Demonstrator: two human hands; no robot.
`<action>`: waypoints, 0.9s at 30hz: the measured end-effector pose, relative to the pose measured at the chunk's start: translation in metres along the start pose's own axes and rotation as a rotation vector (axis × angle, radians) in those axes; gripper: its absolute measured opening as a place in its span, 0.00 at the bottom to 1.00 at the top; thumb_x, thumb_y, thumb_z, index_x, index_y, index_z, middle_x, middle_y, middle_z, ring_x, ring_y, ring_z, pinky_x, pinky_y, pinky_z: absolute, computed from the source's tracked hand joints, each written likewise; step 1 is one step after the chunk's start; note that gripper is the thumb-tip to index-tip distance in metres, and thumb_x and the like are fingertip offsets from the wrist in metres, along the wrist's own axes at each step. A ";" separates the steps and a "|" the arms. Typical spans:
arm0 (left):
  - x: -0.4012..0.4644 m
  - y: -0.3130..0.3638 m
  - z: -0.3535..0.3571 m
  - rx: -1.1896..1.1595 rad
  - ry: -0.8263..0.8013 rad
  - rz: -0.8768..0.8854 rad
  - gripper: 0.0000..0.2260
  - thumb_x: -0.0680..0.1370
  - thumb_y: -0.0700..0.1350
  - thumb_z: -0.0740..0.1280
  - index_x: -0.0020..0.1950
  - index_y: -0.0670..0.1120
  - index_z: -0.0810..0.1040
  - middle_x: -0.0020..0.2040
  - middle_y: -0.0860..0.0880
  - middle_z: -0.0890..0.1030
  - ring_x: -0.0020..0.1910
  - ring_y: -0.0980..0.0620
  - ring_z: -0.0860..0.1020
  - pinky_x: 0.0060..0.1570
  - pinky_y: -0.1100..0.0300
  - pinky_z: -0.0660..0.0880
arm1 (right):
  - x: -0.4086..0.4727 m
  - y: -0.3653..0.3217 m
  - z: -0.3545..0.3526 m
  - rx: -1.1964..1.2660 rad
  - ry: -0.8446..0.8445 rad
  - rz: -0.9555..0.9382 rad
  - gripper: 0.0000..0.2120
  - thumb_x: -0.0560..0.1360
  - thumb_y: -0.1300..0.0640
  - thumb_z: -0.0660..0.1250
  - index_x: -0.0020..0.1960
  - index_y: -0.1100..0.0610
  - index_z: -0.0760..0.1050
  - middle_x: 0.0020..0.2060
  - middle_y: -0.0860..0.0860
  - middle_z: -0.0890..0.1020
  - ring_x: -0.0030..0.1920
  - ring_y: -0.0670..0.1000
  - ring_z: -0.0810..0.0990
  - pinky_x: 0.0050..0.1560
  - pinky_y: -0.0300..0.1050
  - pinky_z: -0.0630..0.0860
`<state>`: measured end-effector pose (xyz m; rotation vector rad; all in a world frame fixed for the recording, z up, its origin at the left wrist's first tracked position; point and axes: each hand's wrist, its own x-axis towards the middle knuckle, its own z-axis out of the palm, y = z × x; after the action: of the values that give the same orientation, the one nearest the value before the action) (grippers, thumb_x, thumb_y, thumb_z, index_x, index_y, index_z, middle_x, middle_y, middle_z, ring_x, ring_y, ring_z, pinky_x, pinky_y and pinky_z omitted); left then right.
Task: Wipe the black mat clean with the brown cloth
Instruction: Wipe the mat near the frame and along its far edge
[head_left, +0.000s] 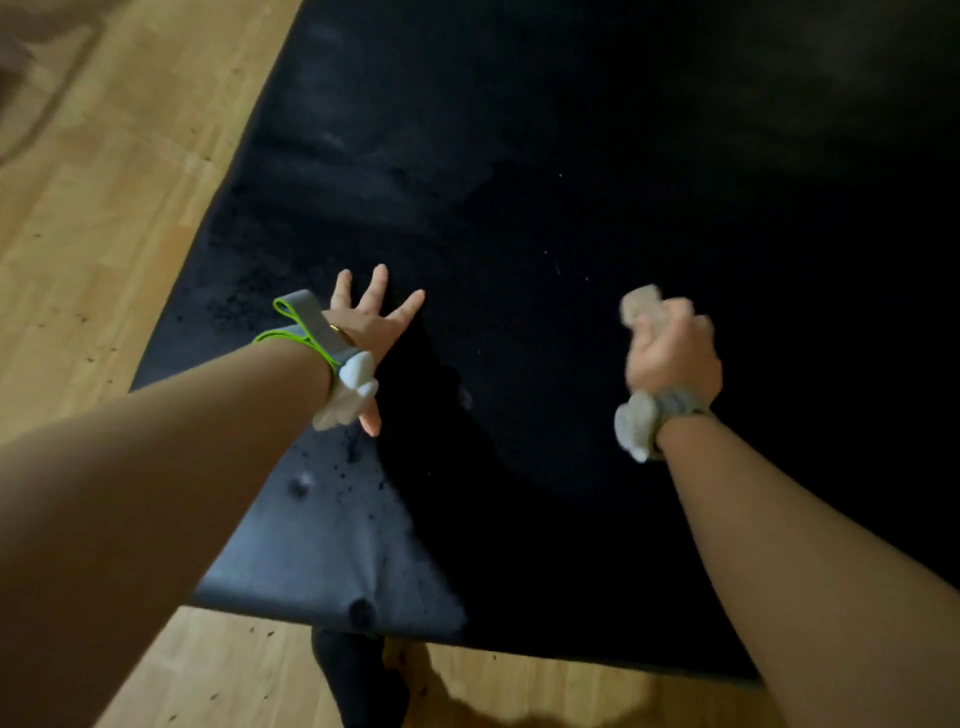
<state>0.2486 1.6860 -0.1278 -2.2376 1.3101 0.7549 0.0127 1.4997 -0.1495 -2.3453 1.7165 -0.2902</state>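
The black mat (545, 182) lies on a wooden floor and fills most of the view; its near left corner looks grey and dusty with dark specks. My left hand (371, 325) rests flat on the mat near its left edge, fingers spread wide. My right hand (670, 348) is over the mat's middle right, blurred, and grips a bunched light brown cloth (641, 304) that sticks out above the fist. Whether the cloth touches the mat I cannot tell. Both wrists carry grey bands with white pieces.
Light wooden floor (104, 208) runs along the mat's left and near sides, scattered with small dark crumbs. A dark-clad leg or foot (358, 675) shows below the mat's near edge. The mat's far right part is in deep shadow.
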 end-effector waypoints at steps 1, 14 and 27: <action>0.000 0.002 0.000 0.011 -0.017 -0.010 0.73 0.48 0.58 0.83 0.72 0.60 0.27 0.74 0.47 0.28 0.74 0.35 0.38 0.62 0.34 0.63 | 0.011 -0.001 -0.001 0.000 0.027 0.106 0.14 0.80 0.50 0.57 0.61 0.57 0.69 0.56 0.59 0.73 0.50 0.63 0.77 0.41 0.49 0.67; 0.001 0.003 -0.008 0.053 -0.086 0.015 0.70 0.52 0.62 0.80 0.72 0.57 0.28 0.74 0.44 0.28 0.73 0.33 0.38 0.64 0.29 0.58 | 0.003 -0.065 0.020 -0.118 -0.058 -0.266 0.11 0.79 0.52 0.60 0.55 0.57 0.74 0.50 0.58 0.75 0.40 0.62 0.80 0.33 0.50 0.74; -0.002 0.001 -0.008 0.059 -0.069 0.017 0.69 0.53 0.62 0.80 0.72 0.57 0.26 0.73 0.44 0.27 0.73 0.34 0.37 0.65 0.30 0.58 | 0.010 -0.089 0.026 -0.078 -0.167 -0.421 0.12 0.78 0.49 0.60 0.57 0.51 0.75 0.49 0.56 0.74 0.39 0.61 0.79 0.33 0.49 0.71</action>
<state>0.2493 1.6818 -0.1205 -2.1376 1.3036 0.7821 0.1037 1.5178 -0.1481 -2.6880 1.1704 -0.0892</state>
